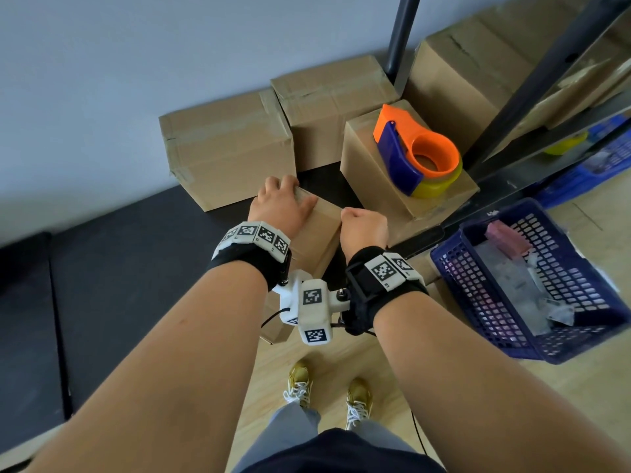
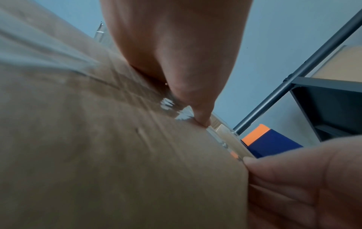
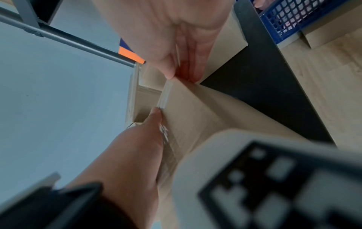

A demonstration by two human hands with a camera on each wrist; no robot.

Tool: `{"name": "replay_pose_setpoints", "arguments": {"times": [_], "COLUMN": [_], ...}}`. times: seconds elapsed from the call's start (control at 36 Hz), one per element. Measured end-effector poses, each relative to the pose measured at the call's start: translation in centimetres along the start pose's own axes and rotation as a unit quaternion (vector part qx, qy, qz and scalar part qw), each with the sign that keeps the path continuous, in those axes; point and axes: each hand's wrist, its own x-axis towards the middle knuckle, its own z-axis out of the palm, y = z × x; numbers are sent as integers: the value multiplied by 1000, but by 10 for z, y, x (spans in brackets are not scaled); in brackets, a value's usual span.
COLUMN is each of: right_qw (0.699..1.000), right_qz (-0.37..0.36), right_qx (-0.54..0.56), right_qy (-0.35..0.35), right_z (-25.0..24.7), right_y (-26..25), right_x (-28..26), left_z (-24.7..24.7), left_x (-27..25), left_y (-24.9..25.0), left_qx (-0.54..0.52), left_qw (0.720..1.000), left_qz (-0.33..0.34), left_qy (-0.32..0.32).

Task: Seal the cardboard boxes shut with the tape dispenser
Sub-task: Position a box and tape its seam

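A small cardboard box stands on the black mat right in front of me, with clear tape along its top. My left hand lies over its far left corner, fingers curled over the edge and fingertips on the tape. My right hand is curled at the box's right edge, where its thumb and fingers pinch the corner at the end of the tape strip. The orange and blue tape dispenser rests on another box to the right, with neither hand on it.
Two taped boxes stand against the wall behind. A dark shelf frame with a large box is at the back right. A blue mesh basket sits on the wooden floor to my right.
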Motion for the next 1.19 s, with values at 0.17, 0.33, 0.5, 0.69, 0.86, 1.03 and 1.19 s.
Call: {"name": "replay_pose_setpoints", "arguments": {"times": [0.17, 0.33, 0.5, 0.69, 0.86, 1.03, 1.19], "right_qw": [997, 991, 994, 990, 989, 984, 983], "right_qz": [-4, -39, -46, -43, -11, 43, 98], "right_qx": [-53, -75, -43, -44, -39, -53, 11], "right_qy": [-61, -105, -94, -124, -144, -168, -152], "right_z": [3, -6, -7, -10, -11, -10, -14], "right_y": [-3, -3, 1, -4, -2, -3, -8], "right_x": [1, 3, 1, -3, -5, -8, -11], "left_z": [-7, -17, -17, -20, -24, -24, -27], "left_x": [3, 17, 15, 8, 3, -2, -8], "left_y": [-7, -19, -12, -8, -7, -11, -12], "left_qx": [-72, -135, -123, -107, -101, -98, -61], "left_qw": [997, 987, 990, 992, 990, 988, 989], "left_qz": [-18, -19, -25, -24, -65, -90, -121], "left_qy": [-20, -88, -70, -53, -71, -74, -58]}}
